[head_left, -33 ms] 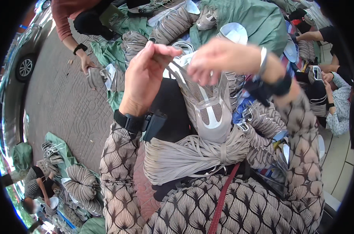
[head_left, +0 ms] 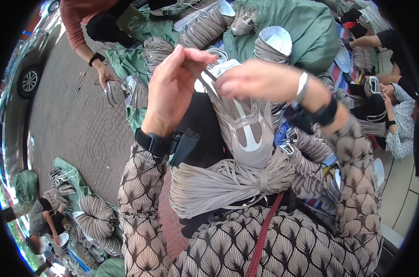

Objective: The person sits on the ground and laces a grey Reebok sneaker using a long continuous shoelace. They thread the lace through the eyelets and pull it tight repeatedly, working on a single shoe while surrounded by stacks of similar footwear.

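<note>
A grey shoe upper (head_left: pixel 251 147) with beige mesh and a white centre stripe rests toe toward me on my lap. My left hand (head_left: pixel 165 94) is raised at its left side, fingers pressed together on a flat grey shoelace (head_left: pixel 211 88) that runs down to the upper. Close by on the right, my right hand (head_left: pixel 260 81) is smeared by motion, its fingers curled at the lace and partly hiding the upper's opening. Below the toe lies a thick tied bundle of pale grey shoelaces (head_left: pixel 209 189) across my lap.
Stacks of nested grey uppers (head_left: pixel 205 27) lie beyond my hands, beside a large green sack (head_left: pixel 306 27). More uppers (head_left: pixel 313 143) are piled at my right. A co-worker's hand (head_left: pixel 103 76) holds uppers at upper left. Another person (head_left: pixel 398 111) sits at far right. A car (head_left: pixel 15 92) stands left.
My right hand has shifted slightly left and down, toward my left hand, uncovering more of the stacked uppers behind it. My left hand has barely moved.
</note>
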`<state>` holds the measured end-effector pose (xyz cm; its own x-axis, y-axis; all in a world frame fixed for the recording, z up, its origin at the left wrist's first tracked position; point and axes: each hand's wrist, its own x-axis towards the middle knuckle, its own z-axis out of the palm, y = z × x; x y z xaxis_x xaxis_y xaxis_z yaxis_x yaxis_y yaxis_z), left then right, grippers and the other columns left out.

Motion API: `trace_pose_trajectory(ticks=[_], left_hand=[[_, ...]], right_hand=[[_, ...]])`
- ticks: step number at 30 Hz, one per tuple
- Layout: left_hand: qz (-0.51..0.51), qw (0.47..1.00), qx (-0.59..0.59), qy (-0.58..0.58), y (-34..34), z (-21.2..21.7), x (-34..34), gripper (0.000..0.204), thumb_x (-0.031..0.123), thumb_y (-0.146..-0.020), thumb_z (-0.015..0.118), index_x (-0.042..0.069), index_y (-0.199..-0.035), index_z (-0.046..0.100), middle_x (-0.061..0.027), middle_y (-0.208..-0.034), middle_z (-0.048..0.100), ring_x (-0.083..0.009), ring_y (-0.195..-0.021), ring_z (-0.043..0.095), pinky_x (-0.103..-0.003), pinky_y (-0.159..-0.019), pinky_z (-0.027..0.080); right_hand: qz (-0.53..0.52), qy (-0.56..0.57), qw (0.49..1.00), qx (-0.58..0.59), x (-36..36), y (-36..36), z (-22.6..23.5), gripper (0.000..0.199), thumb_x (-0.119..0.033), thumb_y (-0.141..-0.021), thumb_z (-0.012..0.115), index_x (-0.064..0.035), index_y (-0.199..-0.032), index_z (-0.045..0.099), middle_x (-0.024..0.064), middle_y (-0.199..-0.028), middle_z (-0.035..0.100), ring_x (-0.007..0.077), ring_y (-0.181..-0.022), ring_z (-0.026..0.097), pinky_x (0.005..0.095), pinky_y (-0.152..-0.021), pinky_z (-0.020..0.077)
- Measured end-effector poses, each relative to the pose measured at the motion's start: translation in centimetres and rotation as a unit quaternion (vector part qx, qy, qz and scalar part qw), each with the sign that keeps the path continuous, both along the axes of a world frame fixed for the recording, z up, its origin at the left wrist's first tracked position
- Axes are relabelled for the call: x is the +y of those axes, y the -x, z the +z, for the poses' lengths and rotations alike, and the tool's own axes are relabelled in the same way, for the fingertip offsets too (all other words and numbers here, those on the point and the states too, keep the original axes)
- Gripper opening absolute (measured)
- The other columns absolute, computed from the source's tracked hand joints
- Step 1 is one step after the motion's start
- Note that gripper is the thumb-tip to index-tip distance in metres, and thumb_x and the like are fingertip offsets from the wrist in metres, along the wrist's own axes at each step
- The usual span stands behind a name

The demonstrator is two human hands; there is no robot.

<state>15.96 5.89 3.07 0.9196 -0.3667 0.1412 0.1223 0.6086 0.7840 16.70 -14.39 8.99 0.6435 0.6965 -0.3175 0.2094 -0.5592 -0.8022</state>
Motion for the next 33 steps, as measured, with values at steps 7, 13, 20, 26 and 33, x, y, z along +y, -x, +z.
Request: trace_pose_trajectory(ticks=[7,13,20,26,33], left_hand=[[0.084,0.994,0.071,0.006,0.8,2.0,5.0,0.035,0.027,-0.1,0.059,0.002,-0.124,0.059,0.0054,-0.074,0.044,-0.0089,-0.074,0.052,-0.029,-0.082,0.047],[0.253,0.933,0.235,0.095,6.4,-5.3,28.0,0.039,0.03,-0.102,0.052,0.0,-0.126,0.055,0.0073,-0.062,0.028,-0.0066,-0.052,0.024,-0.024,-0.049,0.025],[0.554,0.677,0.45,-0.181,25.0,-9.8,51.1,0.046,0.044,-0.103,0.037,0.005,-0.119,0.055,0.0044,-0.062,0.034,-0.0112,-0.049,0.026,-0.027,-0.047,0.025],[0.607,0.536,0.541,-0.228,31.4,-10.7,53.4,0.034,0.041,-0.104,0.037,0.012,-0.107,0.055,0.0022,-0.065,0.036,-0.0157,-0.047,0.031,-0.032,-0.045,0.027],[0.301,0.888,0.269,-0.22,13.8,-9.4,24.9,0.011,0.022,-0.099,0.055,0.011,-0.097,0.054,0.0073,-0.066,0.035,-0.0037,-0.049,0.029,-0.023,-0.044,0.024]], right_hand=[[-0.161,-0.564,0.788,0.189,-7.3,1.2,-0.4,0.023,-0.021,-0.102,0.049,-0.0087,-0.084,0.046,-0.0022,-0.066,0.035,0.0088,-0.058,0.038,0.0282,-0.07,0.0406],[-0.308,-0.674,0.651,0.164,-37.6,-1.8,1.3,0.024,-0.013,-0.103,0.045,-0.0056,-0.08,0.041,0.0006,-0.069,0.038,0.0147,-0.068,0.046,0.0384,-0.089,0.0412],[-0.737,-0.405,0.539,-0.051,-66.9,14.8,1.4,0.026,-0.02,-0.103,0.048,0.0019,-0.115,0.056,0.0035,-0.084,0.052,0.0135,-0.077,0.053,0.028,-0.077,0.046],[-0.888,-0.187,0.399,-0.13,-62.3,21.1,-0.8,0.032,-0.01,-0.1,0.051,0.003,-0.129,0.055,-0.0013,-0.081,0.051,0.0074,-0.065,0.048,0.0199,-0.055,0.042],[-0.512,-0.17,0.842,-0.013,-30.1,11.3,-5.2,0.03,-0.019,-0.101,0.053,0.0007,-0.122,0.06,-0.0128,-0.065,0.034,-0.002,-0.05,0.028,0.0166,-0.043,0.0232]])
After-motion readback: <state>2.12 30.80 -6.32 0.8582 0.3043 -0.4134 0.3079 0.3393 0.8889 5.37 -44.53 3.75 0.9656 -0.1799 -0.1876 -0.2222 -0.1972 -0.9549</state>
